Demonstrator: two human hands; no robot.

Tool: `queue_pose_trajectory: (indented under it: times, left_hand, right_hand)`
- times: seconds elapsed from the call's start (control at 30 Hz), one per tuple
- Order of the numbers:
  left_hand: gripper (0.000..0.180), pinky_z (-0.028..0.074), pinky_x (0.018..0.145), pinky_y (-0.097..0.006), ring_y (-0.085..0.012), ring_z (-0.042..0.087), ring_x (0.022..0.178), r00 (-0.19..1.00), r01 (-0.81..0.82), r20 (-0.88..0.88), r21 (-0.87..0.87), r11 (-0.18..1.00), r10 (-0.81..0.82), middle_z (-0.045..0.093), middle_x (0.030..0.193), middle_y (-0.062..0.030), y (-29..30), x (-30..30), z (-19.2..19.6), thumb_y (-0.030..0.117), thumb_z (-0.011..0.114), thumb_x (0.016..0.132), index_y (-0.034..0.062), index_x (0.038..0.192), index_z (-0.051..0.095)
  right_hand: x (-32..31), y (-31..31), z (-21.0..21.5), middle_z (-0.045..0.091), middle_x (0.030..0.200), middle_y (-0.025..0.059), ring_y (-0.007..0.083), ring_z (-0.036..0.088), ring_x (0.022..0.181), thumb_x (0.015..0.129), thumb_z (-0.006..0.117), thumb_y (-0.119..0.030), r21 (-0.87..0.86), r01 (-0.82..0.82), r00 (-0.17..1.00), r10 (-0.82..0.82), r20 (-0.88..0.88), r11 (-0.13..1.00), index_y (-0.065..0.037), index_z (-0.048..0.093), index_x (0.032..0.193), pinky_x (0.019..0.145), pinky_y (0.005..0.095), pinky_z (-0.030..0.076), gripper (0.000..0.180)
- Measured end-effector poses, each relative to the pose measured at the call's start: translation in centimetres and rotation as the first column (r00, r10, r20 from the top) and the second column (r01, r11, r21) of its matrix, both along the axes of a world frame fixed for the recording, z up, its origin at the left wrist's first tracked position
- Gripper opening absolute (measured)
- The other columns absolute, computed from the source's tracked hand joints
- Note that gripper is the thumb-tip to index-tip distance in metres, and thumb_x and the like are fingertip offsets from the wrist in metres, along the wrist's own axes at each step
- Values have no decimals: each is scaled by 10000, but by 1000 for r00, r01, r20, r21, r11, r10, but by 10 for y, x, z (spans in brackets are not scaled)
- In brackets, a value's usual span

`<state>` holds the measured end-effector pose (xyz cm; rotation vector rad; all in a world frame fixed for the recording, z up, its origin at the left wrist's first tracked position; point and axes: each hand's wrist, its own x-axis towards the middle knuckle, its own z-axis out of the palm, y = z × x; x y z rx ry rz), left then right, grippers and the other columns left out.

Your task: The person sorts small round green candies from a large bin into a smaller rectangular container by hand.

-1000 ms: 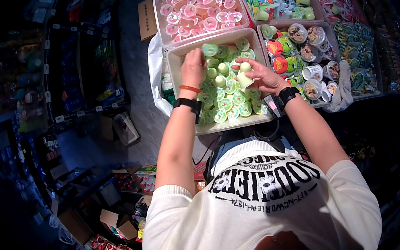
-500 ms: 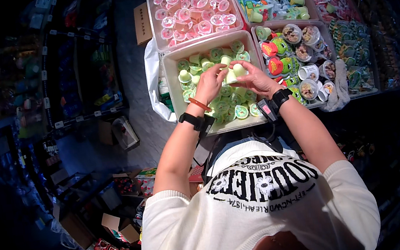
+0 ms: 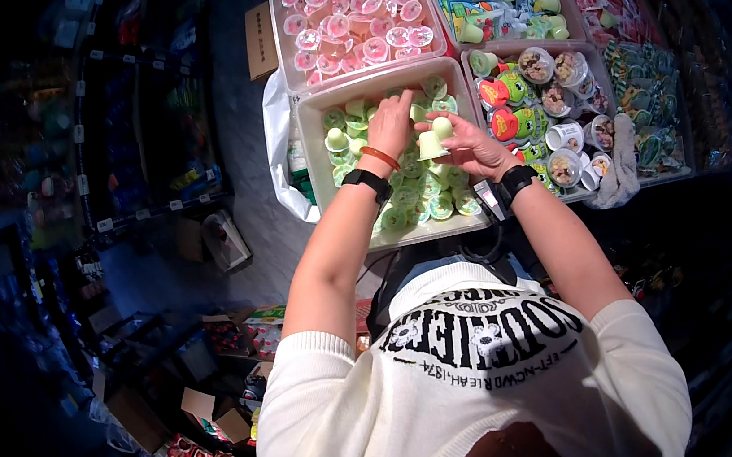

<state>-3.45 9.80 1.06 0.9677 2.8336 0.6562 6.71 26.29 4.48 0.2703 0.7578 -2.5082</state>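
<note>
My right hand [image 3: 476,151] is closed on pale green jelly cups [image 3: 431,143], at least two, held up over a white plastic bin [image 3: 315,148]. Each is a small tapered cup, with its narrow end up. Over the far part of the same bin is my left hand [image 3: 390,126], its back toward me and its fingers stretched out among the cups. Its fingertips are partly hidden, and no cup shows in it. Many more green jelly cups [image 3: 442,205] lie loose in the bin, some lid up, others on their sides.
Beyond stands a bin of pink jelly cups [image 3: 374,49]. To the right, a tray [image 3: 535,45] holds snack cups [image 3: 565,164] and green-and-red packs; a grey cloth [image 3: 620,172] hangs over its edge. A white plastic bag [image 3: 284,175] lies left, above the grey floor [image 3: 260,213].
My left hand has moved away from the jelly cups in my right hand, toward the cups deeper in the bin. My right hand still holds its cups, shifted slightly.
</note>
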Motion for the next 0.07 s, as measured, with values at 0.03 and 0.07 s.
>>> queue_pose_trajectory:
  times: [0.03, 0.07]
  left_hand:
    - [380, 516, 705, -426, -330, 594, 877, 1000, 8, -11, -14, 1000, -8, 594, 905, -142, -3, -1, -5, 54, 637, 712, 79, 1072, 517]
    - [389, 516, 709, -428, -332, 596, 876, 1000, 16, -23, -29, 999, -16, 592, 926, -145, -5, 0, -10, 56, 637, 715, 85, 1085, 520]
  right_hand:
    - [-2, 0, -2, 498, 1310, 74, 221, 554, 1123, 804, 680, -74, -3, -11, 1000, 11, -7, 1000, -122, 411, 1324, 932, 408, 492, 588]
    - [-3, 1, -6, 491, 1321, 73, 223, 553, 1126, 810, 677, -79, -5, -21, 1000, 21, -14, 1000, -126, 393, 1345, 931, 413, 492, 607]
